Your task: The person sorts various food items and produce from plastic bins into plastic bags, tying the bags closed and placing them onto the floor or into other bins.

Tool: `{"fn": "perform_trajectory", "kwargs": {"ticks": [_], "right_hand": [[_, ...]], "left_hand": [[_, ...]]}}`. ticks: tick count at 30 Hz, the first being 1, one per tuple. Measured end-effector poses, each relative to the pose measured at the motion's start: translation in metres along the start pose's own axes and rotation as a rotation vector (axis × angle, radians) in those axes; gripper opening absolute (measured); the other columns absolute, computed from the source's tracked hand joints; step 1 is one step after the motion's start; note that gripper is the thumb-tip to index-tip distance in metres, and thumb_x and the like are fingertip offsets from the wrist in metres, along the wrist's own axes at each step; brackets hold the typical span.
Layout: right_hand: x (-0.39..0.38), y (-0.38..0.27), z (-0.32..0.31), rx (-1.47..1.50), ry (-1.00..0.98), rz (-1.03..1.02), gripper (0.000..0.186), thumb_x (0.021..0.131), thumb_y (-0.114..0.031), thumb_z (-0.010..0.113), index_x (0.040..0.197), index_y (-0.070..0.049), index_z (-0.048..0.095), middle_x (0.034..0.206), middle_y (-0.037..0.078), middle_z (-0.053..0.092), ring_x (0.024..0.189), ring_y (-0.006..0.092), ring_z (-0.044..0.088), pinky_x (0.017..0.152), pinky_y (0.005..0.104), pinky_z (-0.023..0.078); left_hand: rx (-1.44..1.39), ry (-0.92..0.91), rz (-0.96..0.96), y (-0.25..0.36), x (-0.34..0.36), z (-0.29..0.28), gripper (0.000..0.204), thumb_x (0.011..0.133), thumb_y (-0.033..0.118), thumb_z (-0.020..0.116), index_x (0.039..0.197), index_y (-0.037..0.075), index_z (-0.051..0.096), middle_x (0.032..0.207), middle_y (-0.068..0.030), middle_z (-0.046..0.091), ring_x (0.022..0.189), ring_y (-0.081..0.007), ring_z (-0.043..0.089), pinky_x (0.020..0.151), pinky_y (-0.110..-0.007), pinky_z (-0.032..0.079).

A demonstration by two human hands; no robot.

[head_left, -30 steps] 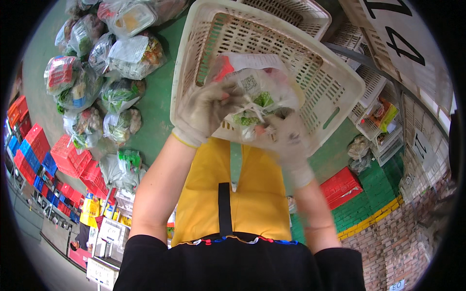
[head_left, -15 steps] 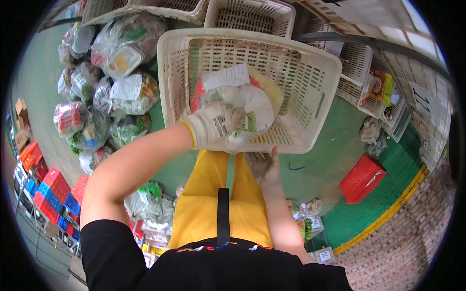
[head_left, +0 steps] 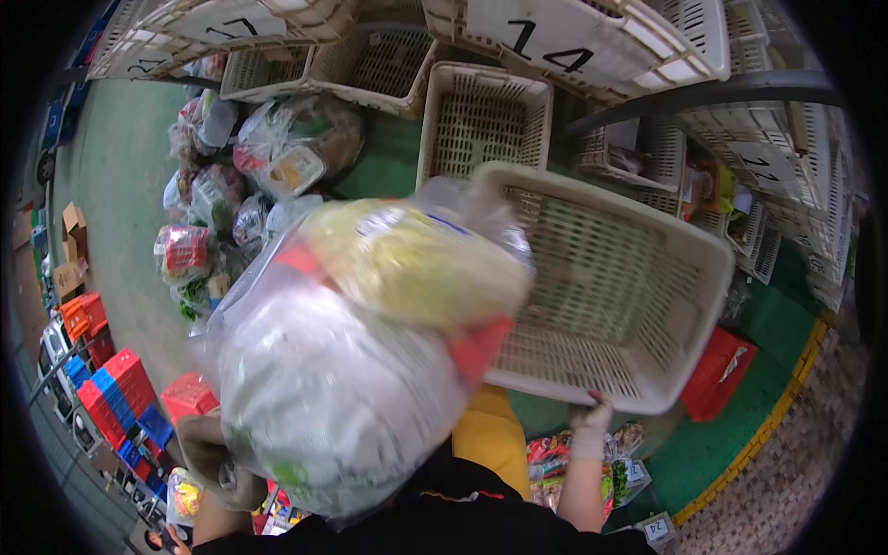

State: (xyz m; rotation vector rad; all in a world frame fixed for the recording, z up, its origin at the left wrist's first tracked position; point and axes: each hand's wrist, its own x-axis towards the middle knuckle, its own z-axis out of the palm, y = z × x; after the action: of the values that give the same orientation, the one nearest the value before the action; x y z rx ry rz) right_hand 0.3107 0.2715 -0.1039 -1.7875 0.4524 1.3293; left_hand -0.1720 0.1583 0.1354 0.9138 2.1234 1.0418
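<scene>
A large clear plastic bag (head_left: 342, 388) fills the middle left, raised close to me. Inside show a white bag with green print, something red, and a pale yellow bundle (head_left: 416, 264) on top. My left hand (head_left: 217, 462), in a dirty work glove, is closed on the bag's lower left side; its fingers are partly hidden. To the right, an off-white slatted crate (head_left: 717, 305) tilts with its inside toward me; what shows of its inside holds nothing. My gloved right hand (head_left: 592, 421) grips the crate's near rim, thumb over the edge.
Several filled plastic bags (head_left: 199, 199) stand on the green floor at left. Slatted crates (head_left: 486, 120) and racks of labelled bins (head_left: 592, 42) line the far side. Red crates (head_left: 120, 388) stack at lower left; a red box (head_left: 717, 370) sits right. Packed goods (head_left: 555, 462) lie near my right forearm.
My left hand has lifted the bag out of the crate, up and to the left. The crate has shifted right and nearer, still in my right hand.
</scene>
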Motion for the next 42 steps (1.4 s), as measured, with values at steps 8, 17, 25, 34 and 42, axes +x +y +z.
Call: {"fn": "perform_trajectory", "kwargs": {"ticks": [8,17,25,34,42], "right_hand": [[-0.074,-0.057,-0.069,0.141,-0.061,-0.314,0.034,0.077,-0.013,0.045,0.100,0.011,0.049,0.101,0.025,0.057,0.091,0.0379,0.059,0.086,0.0441,0.052],[-0.108,-0.039,-0.083,0.324,0.119,-0.329,0.055,0.077,-0.023,0.041,0.119,0.012,0.043,0.114,0.028,0.052,0.111,0.0411,0.051,0.103,0.0522,0.033],[-0.116,-0.018,-0.078,0.269,0.139,-0.258,0.059,0.071,-0.021,0.046,0.119,0.013,0.042,0.114,0.026,0.052,0.104,0.0415,0.052,0.098,0.0522,0.039],[-0.163,-0.025,-0.073,0.012,-0.088,-0.202,0.061,0.064,-0.014,0.051,0.123,0.000,0.042,0.119,0.017,0.051,0.107,0.0350,0.051,0.091,0.0468,0.046],[-0.181,-0.069,-0.143,-0.365,-0.670,-0.877,0.077,0.060,-0.014,0.050,0.134,0.001,0.032,0.135,0.021,0.039,0.124,0.0337,0.040,0.104,0.0436,0.032]], "left_hand": [[0.039,-0.165,-0.169,-0.119,0.076,0.095,0.016,0.078,0.006,0.059,0.091,0.002,0.049,0.073,-0.0116,0.053,0.067,-0.0215,0.051,0.064,-0.034,0.043],[-0.107,0.005,-0.800,-0.372,0.194,0.199,0.043,0.077,0.022,0.063,0.111,0.005,0.044,0.108,-0.0156,0.053,0.096,-0.0245,0.052,0.085,-0.031,0.042],[1.337,-0.827,-0.015,-0.360,0.300,0.283,0.051,0.089,0.036,0.044,0.132,0.009,0.039,0.131,-0.0111,0.045,0.116,-0.0222,0.045,0.095,-0.031,0.038],[-0.810,-0.816,-0.529,-0.208,0.143,0.258,0.052,0.091,0.032,0.053,0.133,0.005,0.038,0.127,-0.0112,0.047,0.114,-0.0242,0.050,0.092,-0.035,0.044],[-0.533,-0.982,0.138,-0.004,-0.032,0.155,0.095,0.071,0.019,0.075,0.142,0.001,0.015,0.142,-0.0098,0.029,0.129,-0.0206,0.029,0.103,-0.035,0.029]]}}
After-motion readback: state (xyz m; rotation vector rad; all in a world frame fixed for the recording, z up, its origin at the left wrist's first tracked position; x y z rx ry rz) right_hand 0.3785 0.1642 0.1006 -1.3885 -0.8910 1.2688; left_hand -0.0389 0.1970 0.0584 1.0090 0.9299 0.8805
